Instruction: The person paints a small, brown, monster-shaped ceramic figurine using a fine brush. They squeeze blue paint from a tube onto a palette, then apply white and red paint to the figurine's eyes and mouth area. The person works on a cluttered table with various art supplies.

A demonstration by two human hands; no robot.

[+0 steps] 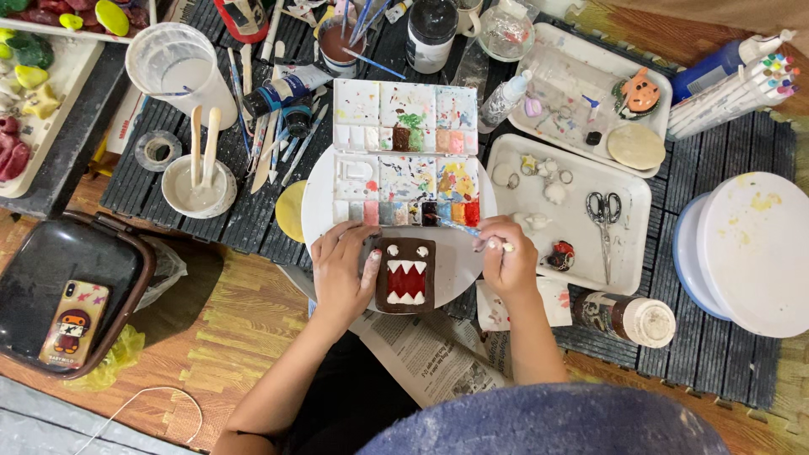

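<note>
Hands at frame centre | my left hand [344,271] gripped the brown monster plaque's [405,275] left edge on the white plate [324,198] | my right hand [504,259] pinched a paintbrush [455,226], tip pointing upper left toward the paint palette [406,153] | plaque upright, nearer my left.

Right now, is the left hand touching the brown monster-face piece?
Touching. The head view shows the left hand resting against the left edge of the brown monster-face piece on the white plate, with no gap between them.

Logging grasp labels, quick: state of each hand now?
Left hand: holding the brown monster figure by its side.
Right hand: closed on a paintbrush.
</note>
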